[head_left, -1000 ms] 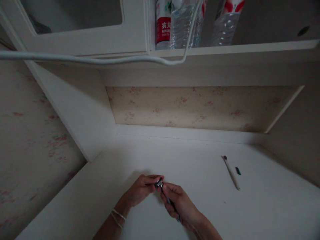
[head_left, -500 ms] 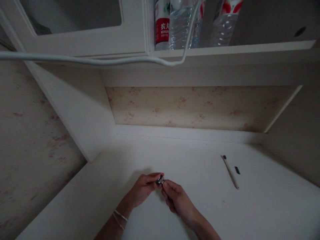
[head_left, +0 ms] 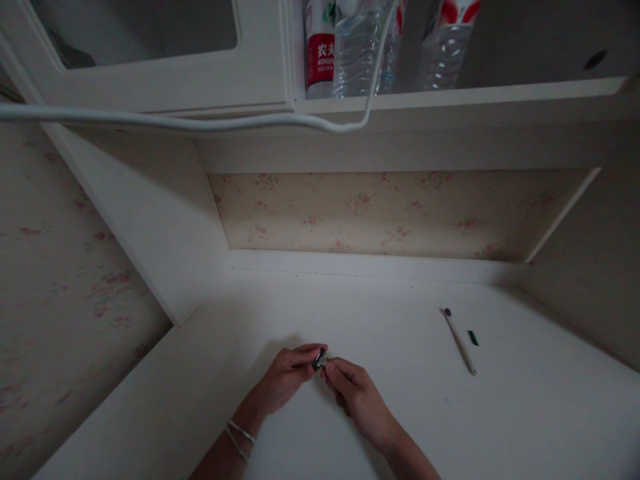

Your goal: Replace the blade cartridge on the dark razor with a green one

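Near the front middle of the white desk top, both hands meet at a small black-and-silver metal piece. My left hand pinches it from the left between thumb and fingers. From the right, my right hand closes its thumb and forefinger on the near edge of the same piece; its other fingers are curled under and partly hidden. What kind of thing the piece is cannot be made out. Two thin pale bands circle the left wrist.
To the right on the desk lie a slim pale stick with a black tip and a small dark strip. Overhead, several plastic bottles stand on a shelf. A white cable hangs across the front.
The hands stay together on the metal piece with barely any shift. A dark thing seen below the right fingers earlier no longer shows clearly. The view has moved slightly.
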Tool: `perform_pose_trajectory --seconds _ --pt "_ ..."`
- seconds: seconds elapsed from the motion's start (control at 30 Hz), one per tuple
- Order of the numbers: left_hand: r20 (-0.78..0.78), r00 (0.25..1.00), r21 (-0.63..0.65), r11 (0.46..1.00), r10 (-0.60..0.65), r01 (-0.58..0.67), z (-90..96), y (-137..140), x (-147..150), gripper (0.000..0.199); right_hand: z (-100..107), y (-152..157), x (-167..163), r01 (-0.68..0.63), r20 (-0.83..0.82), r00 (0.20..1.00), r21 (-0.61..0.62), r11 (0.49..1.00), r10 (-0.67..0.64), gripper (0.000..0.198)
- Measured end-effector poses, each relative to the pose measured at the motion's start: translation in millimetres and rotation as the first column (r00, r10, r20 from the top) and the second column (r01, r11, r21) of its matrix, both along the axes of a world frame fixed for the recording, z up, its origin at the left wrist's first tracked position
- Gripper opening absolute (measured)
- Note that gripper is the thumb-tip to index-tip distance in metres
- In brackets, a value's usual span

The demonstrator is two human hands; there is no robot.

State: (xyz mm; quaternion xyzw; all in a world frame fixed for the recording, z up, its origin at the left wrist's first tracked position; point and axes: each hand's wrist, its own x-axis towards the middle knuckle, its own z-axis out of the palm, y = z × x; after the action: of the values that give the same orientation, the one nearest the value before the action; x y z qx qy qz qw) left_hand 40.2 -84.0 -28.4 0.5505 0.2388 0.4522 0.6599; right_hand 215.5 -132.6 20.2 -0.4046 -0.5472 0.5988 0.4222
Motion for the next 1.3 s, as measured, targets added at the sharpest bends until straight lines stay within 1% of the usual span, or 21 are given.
perform_pose_trajectory --seconds 0.23,0.3,0.43,0.5,0.6,0.77,0.9,0.97,1.07,1.17,1.3 --pt "0.007 0.999 0.026 0.999 0.033 -0.033 -2.1 2.1 0.4 0.028 -3.9 0.0 -1.2 0.042 0.047 0.998 0.109 0.993 -0.048 0.041" --pt "-0.018 1.000 0.026 0.999 0.026 -0.025 -0.7 1.6 -0.2 0.027 -3.1 0.2 -0.1 0.033 0.047 0.998 0.096 0.995 -0.038 0.041" --pt "-0.078 0.997 0.019 1.000 -0.004 0.006 3.1 -0.3 -0.8 0.024 -0.3 1.3 3.4 -0.049 0.012 0.999 -0.016 0.999 0.049 0.043" --pt "-0.069 0.998 0.006 1.000 0.007 -0.007 3.6 -0.6 -0.6 0.024 1.0 1.6 4.0 -0.075 -0.005 0.997 -0.042 0.996 0.075 0.045" --pt "-0.027 0.999 0.007 0.999 0.045 -0.044 2.8 0.0 -0.5 0.026 1.4 1.3 3.0 -0.067 -0.010 0.998 -0.035 0.997 0.067 0.045" --pt "-0.034 0.999 0.009 1.000 0.013 -0.013 2.2 1.0 -1.2 0.027 -1.5 1.3 0.3 -0.044 -0.004 0.999 0.012 0.999 0.044 0.044" --pt "-0.048 0.998 0.000 1.000 0.031 -0.031 2.6 0.4 -0.7 0.027 -2.8 1.4 0.1 -0.004 0.016 1.000 0.044 0.999 0.003 0.044" --pt "-0.066 0.997 0.006 1.000 0.028 -0.028 4.0 -0.5 -0.6 0.027 -1.5 1.6 0.9 -0.018 0.009 1.000 0.002 1.000 0.018 0.045" --pt "-0.122 0.993 0.014 1.000 -0.006 0.008 8.1 -2.0 -1.2 0.025 2.6 1.7 2.7 -0.075 -0.024 0.997 -0.084 0.994 0.073 0.047" --pt "-0.166 0.985 0.015 0.999 -0.047 0.050 12.0 -2.7 -1.9 0.025 7.2 1.4 4.7 -0.109 -0.022 0.994 -0.111 0.988 0.107 0.049" --pt "-0.157 0.984 -0.022 0.997 -0.080 0.078 13.5 -3.1 -1.4 0.025 9.3 0.0 7.2 -0.175 -0.043 0.984 -0.135 0.975 0.171 0.048"
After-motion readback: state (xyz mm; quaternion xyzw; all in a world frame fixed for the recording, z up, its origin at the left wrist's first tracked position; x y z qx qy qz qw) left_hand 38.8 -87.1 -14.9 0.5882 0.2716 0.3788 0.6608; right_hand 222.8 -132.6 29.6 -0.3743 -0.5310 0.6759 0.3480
